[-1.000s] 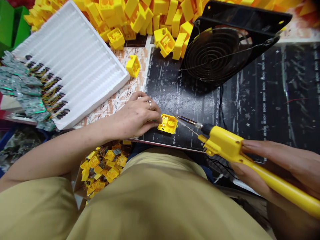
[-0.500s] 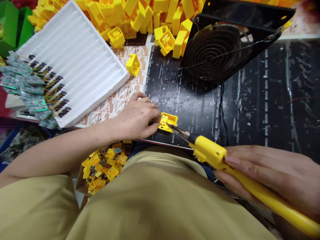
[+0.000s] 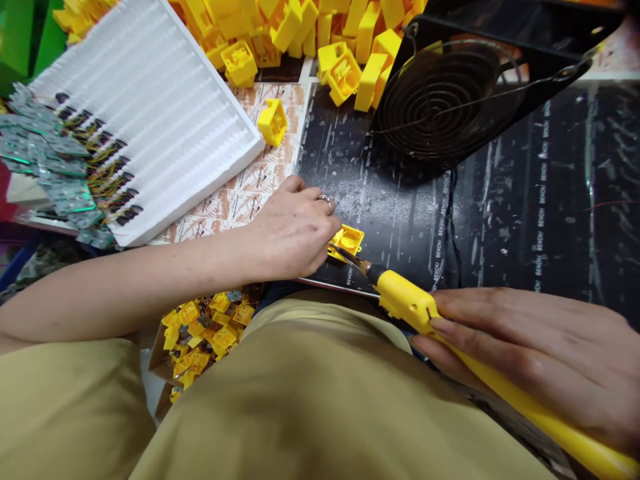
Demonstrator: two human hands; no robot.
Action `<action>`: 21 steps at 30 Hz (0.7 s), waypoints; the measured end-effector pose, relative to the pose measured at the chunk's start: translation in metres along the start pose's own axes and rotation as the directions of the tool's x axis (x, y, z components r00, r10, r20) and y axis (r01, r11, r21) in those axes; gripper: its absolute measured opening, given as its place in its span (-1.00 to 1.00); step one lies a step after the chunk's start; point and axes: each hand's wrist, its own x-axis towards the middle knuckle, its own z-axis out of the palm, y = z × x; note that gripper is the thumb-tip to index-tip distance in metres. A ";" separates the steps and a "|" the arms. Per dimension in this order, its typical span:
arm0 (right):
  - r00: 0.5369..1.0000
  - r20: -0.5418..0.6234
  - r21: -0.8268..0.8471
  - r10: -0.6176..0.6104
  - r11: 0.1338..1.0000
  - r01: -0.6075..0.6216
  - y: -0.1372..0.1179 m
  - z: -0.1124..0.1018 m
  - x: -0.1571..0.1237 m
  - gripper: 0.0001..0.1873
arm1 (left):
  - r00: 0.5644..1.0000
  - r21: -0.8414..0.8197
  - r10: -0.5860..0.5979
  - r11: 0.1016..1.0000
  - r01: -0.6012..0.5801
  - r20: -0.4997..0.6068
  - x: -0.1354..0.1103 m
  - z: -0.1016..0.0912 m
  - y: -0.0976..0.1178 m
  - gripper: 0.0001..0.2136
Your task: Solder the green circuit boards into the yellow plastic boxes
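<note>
A small yellow plastic housing [image 3: 353,237] lies open side up on the black bench mat, near its front edge. My left hand [image 3: 300,230], a ring on one finger, is closed on the housing's left side and covers part of it; the fingertips are hidden. In my right hand [image 3: 535,353] is a yellow-handled soldering iron [image 3: 407,300], the fingers wrapped along its handle. Its metal tip reaches into the lower left part of the housing, close to my left fingers. Whether the tip touches anything inside I cannot tell.
A black fan [image 3: 440,100] with a wire guard stands at the back, its cable running forward. Many yellow housings [image 3: 240,63] are heaped behind. At left, a white foam tray [image 3: 150,113] carries wired circuit boards [image 3: 55,160]. A box of yellow parts [image 3: 205,337] sits below the bench edge.
My left hand has shifted right and now covers more of the housing. The soldering iron has moved slightly left in view, its tip now deeper beside my fingers. The whole view has shifted a little.
</note>
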 end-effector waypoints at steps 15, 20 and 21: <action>0.999 0.044 0.029 -0.005 1.000 0.004 -0.013 -0.001 -0.009 -0.90 | 0.993 0.104 -0.014 0.995 0.002 0.116 0.009 -0.013 0.009 -0.85; 0.995 0.054 -0.013 0.082 0.997 -0.081 -0.011 -0.009 -0.015 -0.89 | 0.992 0.069 -0.021 0.998 0.012 0.128 0.010 -0.014 0.008 -0.85; 0.996 0.049 -0.003 0.074 0.997 -0.074 -0.009 -0.010 -0.015 -0.89 | 0.992 0.066 -0.020 0.998 0.011 0.127 0.011 -0.014 0.008 -0.85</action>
